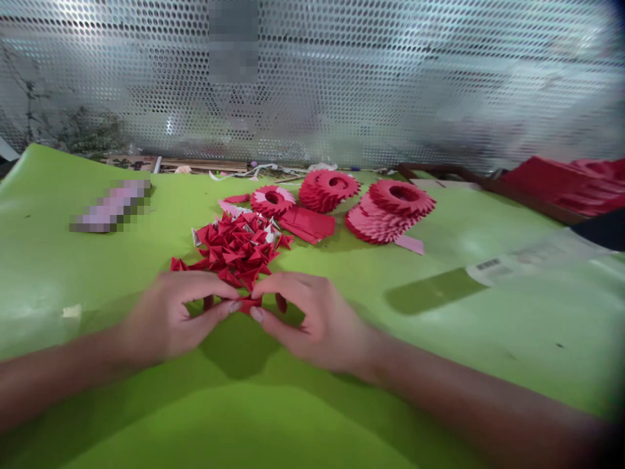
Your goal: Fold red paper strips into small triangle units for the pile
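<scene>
Two hands are showing in the head view, the left hand (pixel 168 316) and the right hand (pixel 317 319), reaching in from either side over a green table cover (pixel 234 430). Between them, near the middle of the view, a small red paper piece (pixel 249 304) is being held just on the near side of a heap. Left thumb and forefinger are clamping its left end; right thumb and forefinger are clamping its right end, while the other fingers are curling behind, partly hidden. The piece is looking folded, though blur and the covering fingertips are making its exact shape hard to confirm. Directly beyond, a heap of folded paper pieces (pixel 239 244), mostly red with some whitish ones, is lying loosely piled. Behind and right of the heap, a small paper ring (pixel 258 200) is resting near a wider ring stack (pixel 312 195), and flat red strips (pixel 308 225) are lying in front of that stack. Farther right, a taller pink-and-red cylinder (pixel 374 220) is leaning, with a pink strip (pixel 411 245) lying by its base. At far right, a clear plastic package (pixel 527 257) is lying near more red paper stacks (pixel 551 185). A perforated metal panel (pixel 317 98) is standing behind everything.
</scene>
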`<state>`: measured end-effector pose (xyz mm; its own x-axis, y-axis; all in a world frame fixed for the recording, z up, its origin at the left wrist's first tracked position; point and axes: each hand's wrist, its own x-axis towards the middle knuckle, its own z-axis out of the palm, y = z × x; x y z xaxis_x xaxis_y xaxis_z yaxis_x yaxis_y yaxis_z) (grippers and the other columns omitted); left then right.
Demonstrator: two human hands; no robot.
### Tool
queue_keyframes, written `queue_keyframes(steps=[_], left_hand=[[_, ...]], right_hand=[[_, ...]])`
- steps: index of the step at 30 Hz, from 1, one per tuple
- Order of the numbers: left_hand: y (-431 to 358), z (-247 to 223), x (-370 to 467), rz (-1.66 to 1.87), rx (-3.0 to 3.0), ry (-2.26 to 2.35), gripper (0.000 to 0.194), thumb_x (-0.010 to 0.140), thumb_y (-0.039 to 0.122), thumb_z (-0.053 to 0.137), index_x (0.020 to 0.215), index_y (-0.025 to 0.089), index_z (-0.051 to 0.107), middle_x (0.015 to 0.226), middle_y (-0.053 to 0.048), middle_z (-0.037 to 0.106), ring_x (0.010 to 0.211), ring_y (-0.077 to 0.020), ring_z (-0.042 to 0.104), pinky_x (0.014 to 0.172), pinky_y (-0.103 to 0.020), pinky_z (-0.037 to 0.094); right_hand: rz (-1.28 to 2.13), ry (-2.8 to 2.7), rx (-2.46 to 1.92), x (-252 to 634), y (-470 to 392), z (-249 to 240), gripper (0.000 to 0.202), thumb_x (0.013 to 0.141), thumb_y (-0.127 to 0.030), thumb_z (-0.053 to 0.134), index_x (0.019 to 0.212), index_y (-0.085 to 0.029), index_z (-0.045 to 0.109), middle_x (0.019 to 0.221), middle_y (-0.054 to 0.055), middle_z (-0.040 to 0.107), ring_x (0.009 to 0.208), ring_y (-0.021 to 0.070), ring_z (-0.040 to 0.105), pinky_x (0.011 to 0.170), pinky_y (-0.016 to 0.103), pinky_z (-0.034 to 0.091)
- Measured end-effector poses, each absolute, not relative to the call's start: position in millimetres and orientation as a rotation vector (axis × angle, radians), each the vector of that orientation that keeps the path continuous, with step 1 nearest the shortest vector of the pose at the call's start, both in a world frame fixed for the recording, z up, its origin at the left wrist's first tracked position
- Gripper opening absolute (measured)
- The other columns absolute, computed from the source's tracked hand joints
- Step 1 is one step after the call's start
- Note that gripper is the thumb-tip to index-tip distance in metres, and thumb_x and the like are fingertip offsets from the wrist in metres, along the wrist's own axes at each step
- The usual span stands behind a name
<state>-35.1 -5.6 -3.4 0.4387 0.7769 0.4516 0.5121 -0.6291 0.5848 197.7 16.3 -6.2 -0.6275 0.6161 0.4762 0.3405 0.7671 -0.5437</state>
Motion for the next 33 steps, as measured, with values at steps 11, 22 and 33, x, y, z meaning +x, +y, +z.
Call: queue_keyframes(steps=[11,22,33], left_hand=[[-4.5,-0.5,-34.2,1.034,2.521,1.002,0.017,0.096,0.017,0.063,0.087,0.015,0.077,0.080,-0.003,0.081,0.064,-0.0129,0.073,0.058,-0.020,0.058],[-6.2,1.3,-33.0,1.048,2.360,1.058,0.013,0.093,0.015,0.066,0.088,0.015,0.077,0.079,-0.002,0.080,0.062,-0.0114,0.073,0.051,-0.014,0.056],[-5.6,-0.1,-31.8,0.944,2.336,1.042,0.010,0.094,0.018,0.067,0.095,0.015,0.076,0.086,-0.002,0.080,0.068,-0.0111,0.073,0.049,-0.012,0.055]], right_hand=[[0.291,-2.422,-0.597,201.7,16.5,-0.4,0.011,0.095,-0.018,0.062,0.087,-0.015,0.069,0.082,0.001,0.076,0.067,0.0136,0.066,0.063,0.027,0.049],[0.665,-2.266,-0.855,197.8,13.2,-3.6,0.013,0.096,-0.029,0.067,0.103,-0.018,0.072,0.090,0.002,0.077,0.072,0.0135,0.068,0.063,0.024,0.049],[0.610,-2.266,-0.842,197.0,12.1,-6.6,0.012,0.096,-0.023,0.065,0.090,-0.017,0.074,0.080,0.001,0.076,0.066,0.0124,0.063,0.062,0.025,0.045]])
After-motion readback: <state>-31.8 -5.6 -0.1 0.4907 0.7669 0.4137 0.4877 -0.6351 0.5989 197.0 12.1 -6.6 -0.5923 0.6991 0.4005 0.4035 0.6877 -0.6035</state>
